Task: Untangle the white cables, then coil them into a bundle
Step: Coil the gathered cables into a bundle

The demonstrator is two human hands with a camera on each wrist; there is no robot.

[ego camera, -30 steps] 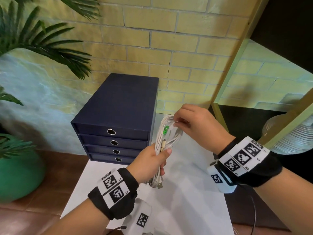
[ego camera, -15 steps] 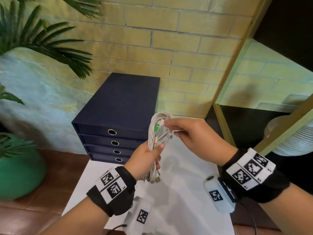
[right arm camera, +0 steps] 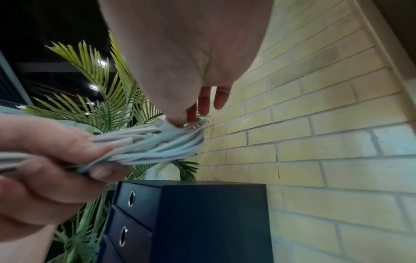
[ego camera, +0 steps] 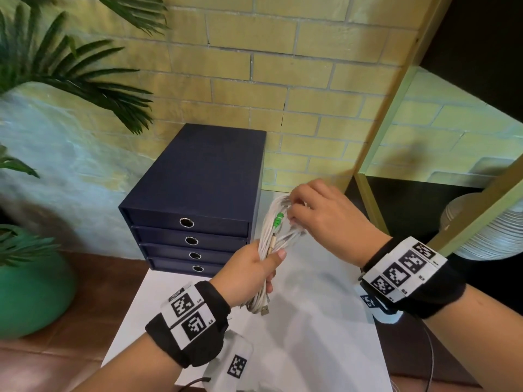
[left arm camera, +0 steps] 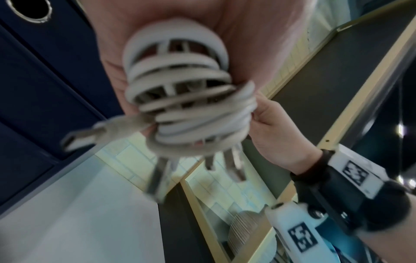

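A coiled bundle of white cables (ego camera: pixel 273 236) is held upright above the white table (ego camera: pixel 297 349). My left hand (ego camera: pixel 254 268) grips its lower half, fingers wrapped round the strands. My right hand (ego camera: pixel 314 215) pinches the top loops beside a green connector (ego camera: pixel 278 221). A metal plug (ego camera: pixel 264 310) hangs from the bottom of the bundle. The left wrist view shows the cable loops (left arm camera: pixel 180 92) end-on in my left hand's grip (left arm camera: pixel 126 58), blurred. In the right wrist view my right hand's fingertips (right arm camera: pixel 180 119) pinch the strands (right arm camera: pixel 157 142), with my left hand (right arm camera: pixel 56 160) below them.
A dark blue drawer box (ego camera: pixel 195 199) stands on the table just left of the bundle. A yellow brick wall (ego camera: pixel 283 80) lies behind. A palm in a green pot (ego camera: pixel 31 284) is at the left. A wooden shelf frame (ego camera: pixel 390 94) and stacked white plates (ego camera: pixel 486 230) are at the right.
My right hand has moved from the side of the bundle up onto its top loops. The left hand keeps its grip and the bundle has stayed roughly where it was.
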